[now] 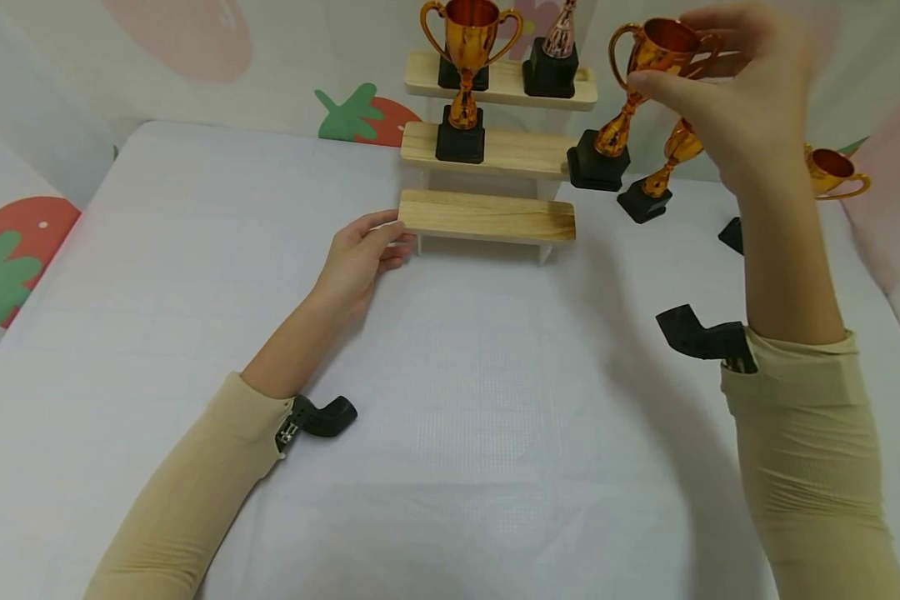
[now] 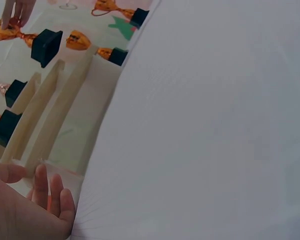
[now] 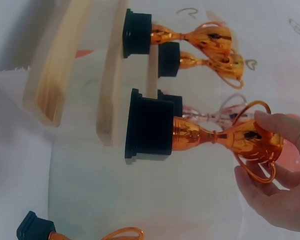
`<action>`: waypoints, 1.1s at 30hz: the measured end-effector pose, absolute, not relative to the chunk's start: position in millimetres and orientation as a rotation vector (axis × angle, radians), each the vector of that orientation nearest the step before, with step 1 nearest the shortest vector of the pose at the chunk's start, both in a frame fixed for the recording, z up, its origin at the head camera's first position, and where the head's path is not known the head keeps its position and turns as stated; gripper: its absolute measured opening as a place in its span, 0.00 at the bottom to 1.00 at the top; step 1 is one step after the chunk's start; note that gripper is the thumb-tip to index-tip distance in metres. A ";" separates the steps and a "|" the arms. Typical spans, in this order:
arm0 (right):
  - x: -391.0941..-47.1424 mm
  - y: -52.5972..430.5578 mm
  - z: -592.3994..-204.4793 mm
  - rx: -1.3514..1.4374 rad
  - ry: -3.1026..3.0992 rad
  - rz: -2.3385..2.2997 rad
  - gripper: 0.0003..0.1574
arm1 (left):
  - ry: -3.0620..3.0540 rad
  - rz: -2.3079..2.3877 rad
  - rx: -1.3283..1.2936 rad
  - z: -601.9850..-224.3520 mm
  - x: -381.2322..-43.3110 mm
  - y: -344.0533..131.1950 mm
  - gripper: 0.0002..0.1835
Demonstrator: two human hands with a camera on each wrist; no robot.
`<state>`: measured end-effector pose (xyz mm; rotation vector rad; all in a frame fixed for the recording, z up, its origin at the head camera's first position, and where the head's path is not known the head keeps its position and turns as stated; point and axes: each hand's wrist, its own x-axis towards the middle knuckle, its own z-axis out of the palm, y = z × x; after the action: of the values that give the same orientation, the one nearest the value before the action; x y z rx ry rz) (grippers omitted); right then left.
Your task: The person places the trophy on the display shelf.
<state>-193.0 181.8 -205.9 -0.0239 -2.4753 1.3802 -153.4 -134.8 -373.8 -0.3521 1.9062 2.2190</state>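
Note:
Against the wall stands a three-tier wooden display stand [image 1: 487, 214]. My left hand [image 1: 356, 262] pinches the left end of its lowest tier, thumb and fingers at the edge. My right hand [image 1: 757, 92] grips a copper-gold trophy [image 1: 615, 137] by its cup, between thumb and fingers. That trophy hangs in the air beside the middle tier's right end, its black base [image 3: 152, 125] downward and slightly tilted in the head view. Another gold trophy [image 1: 462, 108] stands on the left of the middle tier. A rose-coloured trophy [image 1: 558, 50] stands at the right of the top tier.
Right of the stand, another gold trophy [image 1: 660, 175] stands on the white-covered table [image 1: 457, 400]. Farther right, one more gold cup [image 1: 832, 171] is partly hidden behind my right forearm. On the top tier, a trophy [image 3: 205, 61] stands behind the middle-tier one.

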 end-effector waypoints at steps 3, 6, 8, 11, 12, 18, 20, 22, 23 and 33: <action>-196.1 177.1 -205.6 -0.009 -2.471 1.349 0.32 | 1.911 2.212 -0.356 -374.0 -153.4 -134.7 0.25; -199.0 172.6 -205.4 0.004 -2.463 1.333 0.31 | 1.912 2.211 -0.357 -374.4 -153.7 -134.6 0.25; -200.8 169.8 -205.2 0.014 -2.465 1.322 0.31 | 1.912 2.212 -0.357 -374.7 -153.9 -134.5 0.25; -203.3 166.2 -205.3 0.032 -2.478 1.297 0.32 | 1.910 2.218 -0.359 -374.9 -154.0 -134.3 0.24; -204.2 165.1 -205.5 0.042 -2.481 1.290 0.32 | 1.910 2.218 -0.357 -374.8 -154.0 -134.3 0.24; -210.8 158.2 -206.4 0.098 -2.498 1.249 0.35 | 1.911 2.219 -0.351 -374.8 -154.0 -134.3 0.25; -212.8 155.9 -206.7 0.118 -2.499 1.230 0.36 | 1.913 2.220 -0.349 -374.6 -153.8 -134.3 0.24; -214.3 153.4 -206.9 0.122 -2.501 1.215 0.37 | 1.915 2.220 -0.348 -374.6 -153.7 -134.3 0.24; -215.0 152.1 -207.2 0.126 -2.501 1.208 0.37 | 1.916 2.220 -0.347 -374.5 -153.7 -134.3 0.25; -222.3 140.7 -212.2 0.143 -2.507 1.218 0.39 | 1.900 2.241 -0.346 -374.7 -153.7 -134.3 0.24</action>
<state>-222.3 140.7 -212.2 0.1433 -2.5067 1.2178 -153.7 -134.3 -374.7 -0.3461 1.9002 2.2408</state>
